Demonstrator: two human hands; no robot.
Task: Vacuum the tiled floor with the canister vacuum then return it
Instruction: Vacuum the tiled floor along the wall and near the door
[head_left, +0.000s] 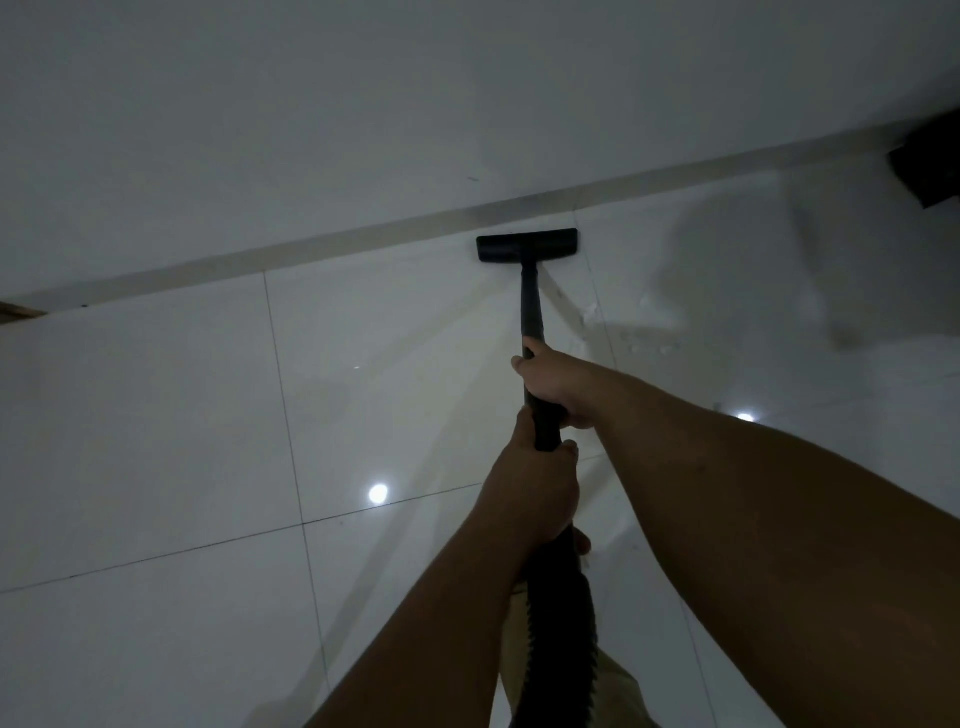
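Note:
A black vacuum wand (531, 304) runs away from me to a flat black floor head (527, 246), which sits on the white tiled floor (171, 431) right against the skirting of the wall. My right hand (558, 384) grips the wand further up. My left hand (535, 488) grips it just behind, nearer my body. A black ribbed hose (563, 639) drops from below my left hand toward the bottom of the view. The canister itself is out of sight.
A pale wall (363, 104) with a grey skirting strip (291, 249) crosses the view diagonally. A dark object (930, 161) stands at the far right by the wall. A strip of wood (18, 312) shows at the left edge. Ceiling lights reflect on the glossy tiles.

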